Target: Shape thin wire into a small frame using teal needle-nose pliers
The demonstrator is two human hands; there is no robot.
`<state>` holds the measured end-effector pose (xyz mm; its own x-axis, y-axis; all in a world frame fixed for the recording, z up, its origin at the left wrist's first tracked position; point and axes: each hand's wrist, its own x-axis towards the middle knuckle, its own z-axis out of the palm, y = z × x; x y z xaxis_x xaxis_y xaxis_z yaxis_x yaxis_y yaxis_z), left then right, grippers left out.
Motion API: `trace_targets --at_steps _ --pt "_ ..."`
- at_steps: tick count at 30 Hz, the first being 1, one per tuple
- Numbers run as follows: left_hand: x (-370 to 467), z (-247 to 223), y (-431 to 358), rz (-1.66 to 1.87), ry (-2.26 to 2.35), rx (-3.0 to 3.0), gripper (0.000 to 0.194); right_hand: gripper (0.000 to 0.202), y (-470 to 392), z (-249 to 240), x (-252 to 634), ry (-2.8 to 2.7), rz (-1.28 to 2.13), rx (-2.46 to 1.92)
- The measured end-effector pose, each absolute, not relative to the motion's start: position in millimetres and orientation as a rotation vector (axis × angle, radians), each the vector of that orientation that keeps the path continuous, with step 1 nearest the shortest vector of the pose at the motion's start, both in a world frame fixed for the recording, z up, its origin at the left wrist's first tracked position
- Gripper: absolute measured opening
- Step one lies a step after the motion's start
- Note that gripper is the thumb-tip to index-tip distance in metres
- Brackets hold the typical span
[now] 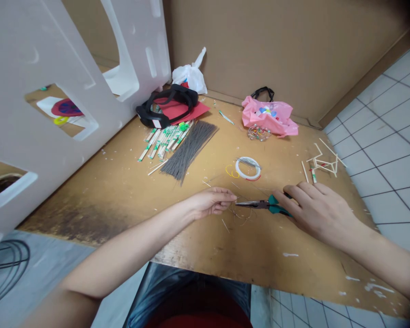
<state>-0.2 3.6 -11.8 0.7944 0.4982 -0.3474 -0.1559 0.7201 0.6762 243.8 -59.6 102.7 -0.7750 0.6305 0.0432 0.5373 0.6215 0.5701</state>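
My left hand (213, 202) pinches a thin wire (244, 218) between thumb and fingertips; its loops hang just below the hand over the wooden table. My right hand (310, 207) is wrapped round the green and black handles of long-nose pliers (256, 205). The pliers point left, their tips right beside my left fingertips at the wire. Whether the jaws grip the wire is too small to tell. Short cut wire pieces (225, 225) lie near the hands. Beyond them rest a white ring-shaped coil (248, 168) and a yellow wire loop (231, 171).
A bundle of grey wires (191, 152) lies beside wrapped wooden sticks (166, 140) and a black headset (167, 107). Farther back are a white bag (190, 78) and a pink bag (269, 116). A stick frame (324, 165) sits at right; a white plastic panel (123, 27) stands left.
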Motion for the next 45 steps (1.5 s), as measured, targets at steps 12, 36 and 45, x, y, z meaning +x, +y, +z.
trace_targets --at_steps 12,36,45 --pt "0.1 -9.6 2.0 0.368 0.55 0.688 0.028 0.021 -59.7 104.2 243.6 2.688 0.861 0.956" --pt "0.2 -9.3 2.4 0.334 0.527 0.709 0.031 0.021 -63.9 106.8 241.4 2.702 0.86 0.952" --pt "2.0 -14.7 0.9 0.388 0.544 0.813 0.03 0.022 -59.2 102.4 241.8 2.731 0.626 1.01"
